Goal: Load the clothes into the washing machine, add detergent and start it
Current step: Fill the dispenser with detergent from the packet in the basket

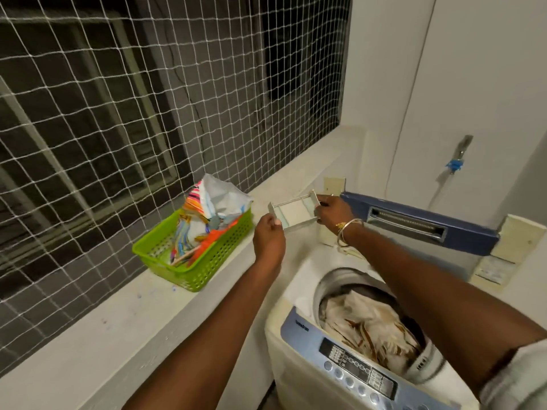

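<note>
A small white detergent drawer hangs in the air above the ledge, held at both ends. My left hand grips its near left end, and my right hand pinches its far right end. Below them stands the top-loading washing machine with its blue lid raised. White and brown clothes fill the drum. The control panel with round buttons faces me at the front. An opened detergent packet sticks out of a green basket on the ledge.
The pale stone ledge runs along a dark window covered by white netting. A tap with a blue fitting is on the white wall behind the machine. Bangles circle my right wrist.
</note>
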Demonstrator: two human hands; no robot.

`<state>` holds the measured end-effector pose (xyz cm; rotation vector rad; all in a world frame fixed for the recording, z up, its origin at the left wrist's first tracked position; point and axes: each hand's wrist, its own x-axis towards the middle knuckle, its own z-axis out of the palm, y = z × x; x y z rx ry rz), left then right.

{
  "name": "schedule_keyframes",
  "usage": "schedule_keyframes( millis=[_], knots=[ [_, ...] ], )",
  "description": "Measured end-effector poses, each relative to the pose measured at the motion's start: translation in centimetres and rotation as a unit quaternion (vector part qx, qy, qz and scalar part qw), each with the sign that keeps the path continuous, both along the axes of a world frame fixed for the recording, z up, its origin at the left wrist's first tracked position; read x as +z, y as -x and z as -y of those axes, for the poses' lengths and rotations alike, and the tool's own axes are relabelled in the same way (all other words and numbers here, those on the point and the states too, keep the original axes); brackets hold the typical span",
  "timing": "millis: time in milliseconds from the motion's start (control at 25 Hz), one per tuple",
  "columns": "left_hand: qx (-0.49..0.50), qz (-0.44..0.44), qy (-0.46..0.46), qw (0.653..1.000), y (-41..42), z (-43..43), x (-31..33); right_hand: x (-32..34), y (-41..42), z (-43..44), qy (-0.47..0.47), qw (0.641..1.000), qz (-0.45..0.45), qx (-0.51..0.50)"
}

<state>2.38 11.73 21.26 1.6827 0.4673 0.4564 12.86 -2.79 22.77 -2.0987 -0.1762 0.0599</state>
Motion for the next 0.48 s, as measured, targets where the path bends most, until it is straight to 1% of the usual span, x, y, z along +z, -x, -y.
schedule_keyframes(
  millis=[120,240,360,440,480],
  knots=[
    [-0.029,0.003,0.003,1.000,-2.9,-1.5,-1.1,1.2,-3.7,-3.2,0.028,1.000,-0.001,0.011],
    [-0.012,-0.005,-0.001,1.000,-5.2,-2.3,-1.0,2.4,-6.9,-6.2,0.065,0.998,0.009,0.002],
    [-0.009,-0.012,-0.025,1.000,-6.9,-3.2,-1.4,2.7,-9.4,-8.3,0.074,0.997,0.015,-0.021],
    [-0.019,-0.059,-0.007,0.998,-7.8,-4.0,-1.4,2.8,-10.9,-9.3,0.082,0.996,0.007,-0.021],
    [-0.045,-0.095,-0.017,0.994,-8.1,-4.5,-1.7,2.7,-11.5,-9.8,0.088,0.996,-0.005,-0.014]
  ],
)
